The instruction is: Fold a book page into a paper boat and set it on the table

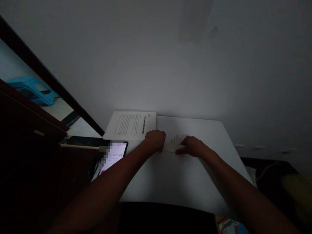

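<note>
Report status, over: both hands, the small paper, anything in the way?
Left hand and right hand at opposite sides of small paper. Paper on white table. Printed sheet close by left hand; phone farther left.

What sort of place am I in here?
Likely a room at home: a white table by a plain wall, and what looks like a blue plastic stool off to the left.

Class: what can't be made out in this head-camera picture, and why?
All in the head view:
Printed page: body text too small.
Phone: left part pixelated, some hidden by left forearm.
Pale sheet: ends partly hidden by left hand and right hand.
Colourful item: cut by bottom edge.
</note>
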Tool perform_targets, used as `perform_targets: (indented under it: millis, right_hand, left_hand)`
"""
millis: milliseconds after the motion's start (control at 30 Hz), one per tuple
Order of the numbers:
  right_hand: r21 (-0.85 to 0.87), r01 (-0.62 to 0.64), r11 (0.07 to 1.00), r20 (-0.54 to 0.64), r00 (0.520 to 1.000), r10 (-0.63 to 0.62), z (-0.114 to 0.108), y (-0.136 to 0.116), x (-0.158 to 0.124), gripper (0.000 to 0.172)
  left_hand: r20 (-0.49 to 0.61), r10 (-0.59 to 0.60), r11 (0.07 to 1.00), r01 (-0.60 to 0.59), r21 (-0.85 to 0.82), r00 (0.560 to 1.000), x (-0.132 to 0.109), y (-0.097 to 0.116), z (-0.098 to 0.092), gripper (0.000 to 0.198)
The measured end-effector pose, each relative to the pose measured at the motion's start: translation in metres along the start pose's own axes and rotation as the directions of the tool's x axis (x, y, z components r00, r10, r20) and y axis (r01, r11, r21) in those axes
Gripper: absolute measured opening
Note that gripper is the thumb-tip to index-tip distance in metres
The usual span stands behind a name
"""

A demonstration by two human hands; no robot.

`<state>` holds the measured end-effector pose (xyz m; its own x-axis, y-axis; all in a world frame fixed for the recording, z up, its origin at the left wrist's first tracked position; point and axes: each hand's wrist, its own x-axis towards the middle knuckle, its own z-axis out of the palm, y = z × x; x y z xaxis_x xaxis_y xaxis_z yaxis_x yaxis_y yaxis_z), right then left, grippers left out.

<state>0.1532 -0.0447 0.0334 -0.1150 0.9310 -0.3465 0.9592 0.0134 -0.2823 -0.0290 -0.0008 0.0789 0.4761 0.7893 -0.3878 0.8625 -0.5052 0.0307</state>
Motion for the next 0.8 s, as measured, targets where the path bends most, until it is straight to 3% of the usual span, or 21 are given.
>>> perform_targets:
  millis: [200,400,533,800]
  right_hand:
    - [-0.024,-0.012,1.000,0.001,1.000,0.012,-0.002,-0.002,-0.001,0.038]
    - [-0.057,0.006,0.998,-0.022,1.000,-0.008,-0.001,-0.003,-0.003,0.032]
    - [-0.061,0.024,0.998,-0.054,0.998,-0.027,0.000,-0.001,-0.003,0.031]
    - [0.026,0.003,1.000,-0.086,0.996,-0.001,-0.003,0.006,-0.003,0.047]
  left_hand:
    - [-0.102,0.101,0.994,-0.105,-0.035,0.990,-0.021,0.013,-0.001,0.032]
    - [-0.160,0.232,0.960,-0.252,-0.122,0.960,-0.008,0.041,0.026,0.027]
    - [-0.176,0.250,0.941,-0.282,-0.186,0.952,0.007,0.034,0.040,0.029]
    - [-0.197,0.258,0.921,-0.302,-0.245,0.946,0.013,0.027,0.047,0.024]
